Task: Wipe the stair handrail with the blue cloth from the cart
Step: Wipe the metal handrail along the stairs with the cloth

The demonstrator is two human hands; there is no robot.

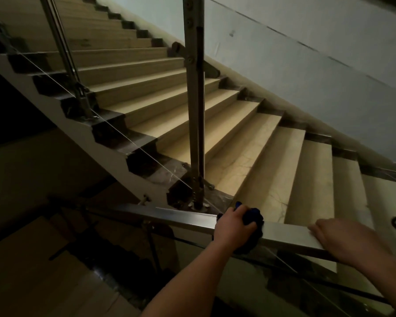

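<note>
A blue cloth (253,216) sits bunched on top of a flat, brushed-metal stair handrail (181,217), which runs across the lower part of the view from the left down to the right. The person's left hand (232,225) grasps the cloth, fingers curled over it and round the rail, so the cloth is pressed against the metal. Farther along the rail to the right, well apart from the cloth, the right hand (336,239) rests on the rail's top face with fingers laid out and holding nothing (its edges are a little blurred).

Beyond the rail, a metal post (193,110) rises from the stair's edge, and pale stone steps (261,145) climb toward the upper left beside a light wall (329,53). The stairwell is dim, and no cart is in view.

The wiping step appears to be in hand, with the cloth already on the rail. The next move likely calls for sliding the gripped cloth along the rail's length under steady pressure, covering the top and sides, with the right hand shifting out of the way if the stroke heads toward it.
</note>
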